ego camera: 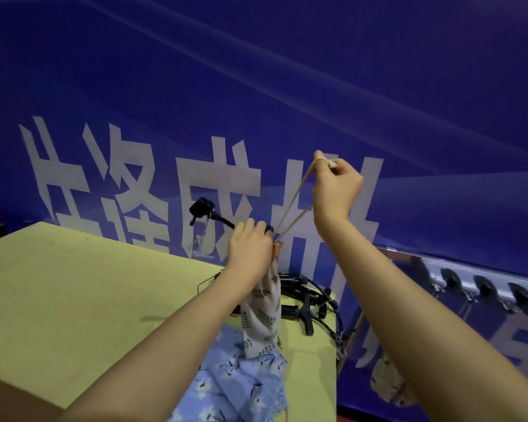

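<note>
The leaf-print pouch (pixel 264 312) hangs upright over the right end of the table (pixel 73 300). The left hand (pixel 250 248) grips its gathered neck with curled fingers, and a black tool (pixel 203 210) pokes out above. Higher over the table, the raised right hand (pixel 336 190) pinches the knotted end of the drawstring (pixel 293 208), both strands taut.

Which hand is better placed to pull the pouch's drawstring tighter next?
Right. The right hand pinches the drawstring ends, raised above the pouch, and the string runs taut. The left hand grips the pouch neck, so it likely serves as the anchor.
</note>
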The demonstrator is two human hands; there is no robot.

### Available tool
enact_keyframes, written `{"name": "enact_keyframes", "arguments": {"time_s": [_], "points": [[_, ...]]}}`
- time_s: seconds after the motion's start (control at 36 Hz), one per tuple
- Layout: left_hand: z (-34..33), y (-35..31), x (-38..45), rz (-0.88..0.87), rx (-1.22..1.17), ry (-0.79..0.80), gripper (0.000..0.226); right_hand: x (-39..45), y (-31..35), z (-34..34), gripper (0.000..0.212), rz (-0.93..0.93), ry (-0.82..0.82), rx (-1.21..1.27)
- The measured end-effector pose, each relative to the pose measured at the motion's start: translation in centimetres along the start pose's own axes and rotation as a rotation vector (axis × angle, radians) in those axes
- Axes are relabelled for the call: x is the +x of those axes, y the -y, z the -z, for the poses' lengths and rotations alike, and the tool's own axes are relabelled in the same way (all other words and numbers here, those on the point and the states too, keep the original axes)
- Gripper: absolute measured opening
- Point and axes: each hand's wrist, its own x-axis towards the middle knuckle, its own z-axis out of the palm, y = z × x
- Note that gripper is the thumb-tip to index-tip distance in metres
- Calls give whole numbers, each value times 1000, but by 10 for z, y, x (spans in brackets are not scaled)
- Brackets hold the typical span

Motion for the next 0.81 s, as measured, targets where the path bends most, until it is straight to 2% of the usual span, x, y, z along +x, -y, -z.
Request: {"name": "enact_keyframes", "arguments": {"time_s": [0.19, 0.33, 0.5, 0.64, 0.75, 0.81], "points": [[37, -72, -2, -9, 34, -24, 44, 16, 34, 66, 34, 27, 5, 26], [52, -129, -12, 52, -32, 19, 41, 28, 41, 119, 42, 48, -1, 39], [44, -200, -38, 131, -160, 216, 42, 17, 27, 191, 40, 6, 54, -50], [15, -241, -64, 199, -296, 353, 43, -2, 1, 240, 45, -109, 131, -105], [-3, -270, -82, 195, -403, 540, 51, -13, -19, 281, 53, -168, 227, -195], [-13, -285, -88, 180, -502, 602, 51, -15, -32, 302, 50, -173, 282, -286]]}}
